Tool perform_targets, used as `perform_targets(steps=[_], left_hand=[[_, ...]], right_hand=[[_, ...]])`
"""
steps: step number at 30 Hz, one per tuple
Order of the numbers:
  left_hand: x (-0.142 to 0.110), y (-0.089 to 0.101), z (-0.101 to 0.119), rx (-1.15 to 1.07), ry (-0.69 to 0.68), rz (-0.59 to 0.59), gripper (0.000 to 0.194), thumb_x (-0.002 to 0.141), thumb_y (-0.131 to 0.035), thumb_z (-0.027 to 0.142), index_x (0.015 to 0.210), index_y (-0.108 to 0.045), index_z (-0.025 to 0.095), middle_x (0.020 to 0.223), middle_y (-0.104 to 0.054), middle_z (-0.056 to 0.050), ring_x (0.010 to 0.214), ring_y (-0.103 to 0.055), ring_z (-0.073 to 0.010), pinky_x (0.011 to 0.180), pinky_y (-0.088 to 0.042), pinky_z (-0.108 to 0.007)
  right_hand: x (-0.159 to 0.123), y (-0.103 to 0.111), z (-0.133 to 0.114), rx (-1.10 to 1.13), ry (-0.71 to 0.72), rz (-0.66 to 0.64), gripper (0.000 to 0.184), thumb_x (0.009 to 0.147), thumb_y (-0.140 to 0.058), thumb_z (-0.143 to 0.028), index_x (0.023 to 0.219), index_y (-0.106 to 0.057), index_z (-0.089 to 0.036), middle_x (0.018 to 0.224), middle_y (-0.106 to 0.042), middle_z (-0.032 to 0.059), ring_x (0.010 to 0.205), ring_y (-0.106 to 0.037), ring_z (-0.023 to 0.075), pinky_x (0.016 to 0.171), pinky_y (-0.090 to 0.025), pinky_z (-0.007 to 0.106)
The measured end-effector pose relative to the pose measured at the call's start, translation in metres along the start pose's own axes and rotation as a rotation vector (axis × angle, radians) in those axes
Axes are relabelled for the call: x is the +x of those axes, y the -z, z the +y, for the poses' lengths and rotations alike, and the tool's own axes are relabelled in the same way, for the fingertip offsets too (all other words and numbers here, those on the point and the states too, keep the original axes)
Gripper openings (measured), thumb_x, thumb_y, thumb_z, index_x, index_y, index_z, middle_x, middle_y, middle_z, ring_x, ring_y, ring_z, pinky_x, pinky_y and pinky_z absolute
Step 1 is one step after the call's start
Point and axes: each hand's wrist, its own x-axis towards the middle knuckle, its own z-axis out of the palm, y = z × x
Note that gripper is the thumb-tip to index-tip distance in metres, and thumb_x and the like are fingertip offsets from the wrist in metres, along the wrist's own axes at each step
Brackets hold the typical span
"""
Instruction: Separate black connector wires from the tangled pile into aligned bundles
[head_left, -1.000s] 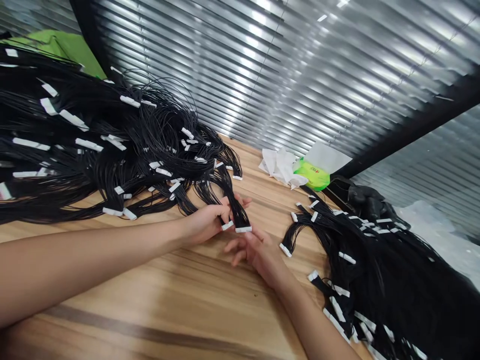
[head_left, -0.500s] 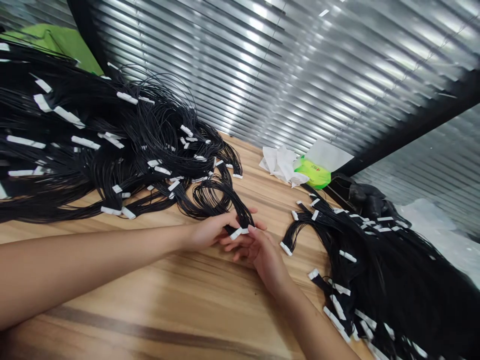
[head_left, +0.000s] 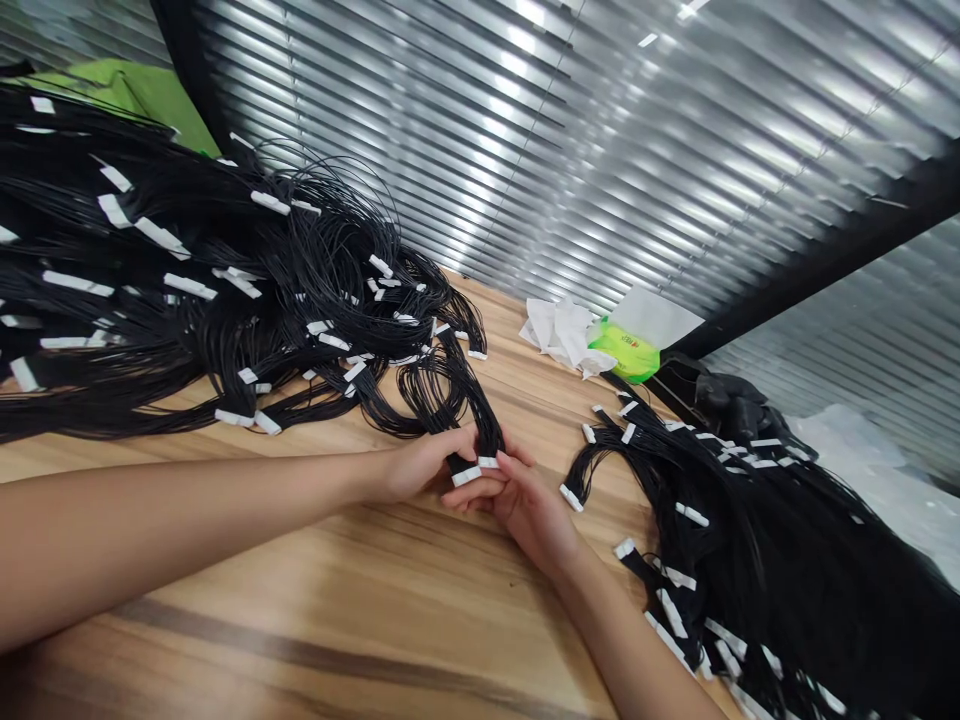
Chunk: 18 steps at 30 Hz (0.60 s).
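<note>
A: What are the two hands doing at the middle of the view?

B: They meet over a wood-grain counter (head_left: 322, 590). The left grip (head_left: 431, 462) is nearly closed, thumb and fingers around the first cable end (head_left: 466, 476), a bunch of thin black wires ending in a white connector.

A: And the other hand?

B: The right grip (head_left: 531, 508) is closed to a pinch, its thumb at the second cable end (head_left: 487, 462), which also has a white connector. The two connectors sit side by side, the first slightly lower. Some fingers are hidden, so I cannot tell exactly where each one presses.

A: Where do those wires lead?

B: Up and leftward, past loose loops, toward a large black cable heap (head_left: 322, 260) dotted with white connectors. A second cable heap (head_left: 810, 570) covers the right side.

A: What is beyond the hands?

B: Crumpled white papers (head_left: 559, 332) beside a bright green packet (head_left: 630, 350), near the far edge. Clear plastic (head_left: 855, 440) lies behind the right heap. A ribbed metallic wall (head_left: 465, 120) rises behind, with green cloth (head_left: 150, 100) at far left
</note>
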Motion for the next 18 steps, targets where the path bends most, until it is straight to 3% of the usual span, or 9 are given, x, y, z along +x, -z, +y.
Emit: perform_targets(steps=[3, 7, 14, 18], left_hand=[[0.0005, -0.0018, 0.0014, -0.057, -0.033, 0.004, 0.051, 0.072, -0.041, 0.037, 0.115, -0.055, 0.013, 0.078, -0.063, -0.005, 0.059, -0.051, -0.0144, 0.055, -0.041, -0.026], [0.0011, -0.0029, 0.0013, -0.098, -0.049, 0.034, 0.05, 0.073, -0.042, 0.042, 0.11, -0.058, 0.013, 0.096, -0.067, -0.009, 0.082, -0.057, -0.0194, 0.069, -0.043, -0.029], [0.0012, 0.0009, 0.0003, -0.137, -0.044, 0.085, 0.049, 0.076, -0.039, 0.039, 0.109, -0.06, 0.01, 0.1, -0.068, -0.011, 0.098, -0.058, -0.0253, 0.094, -0.038, -0.038], [0.0013, 0.0018, 0.0012, -0.179, -0.045, 0.088, 0.049, 0.073, -0.04, 0.039, 0.107, -0.061, 0.011, 0.101, -0.069, -0.01, 0.1, -0.058, -0.0259, 0.098, -0.036, -0.039]], right_hand=[[-0.0001, -0.0001, 0.0005, 0.027, 0.019, 0.029, 0.032, 0.084, -0.051, -0.048, 0.088, -0.065, -0.019, 0.068, -0.075, 0.0057, 0.067, -0.068, 0.0208, 0.079, -0.047, 0.036], [-0.0008, 0.0003, 0.0002, 0.074, 0.021, 0.014, 0.028, 0.084, -0.052, -0.043, 0.095, -0.065, -0.021, 0.069, -0.075, 0.0048, 0.069, -0.07, 0.0212, 0.084, -0.046, 0.036], [-0.0014, 0.0032, -0.001, 0.026, -0.004, 0.002, 0.035, 0.085, -0.049, -0.046, 0.089, -0.071, -0.02, 0.068, -0.075, 0.0048, 0.069, -0.068, 0.0212, 0.09, -0.043, 0.039], [-0.0022, 0.0041, -0.0035, -0.042, -0.033, -0.038, 0.044, 0.085, -0.047, -0.052, 0.086, -0.074, -0.018, 0.067, -0.074, 0.0068, 0.078, -0.068, 0.0239, 0.1, -0.036, 0.043]])
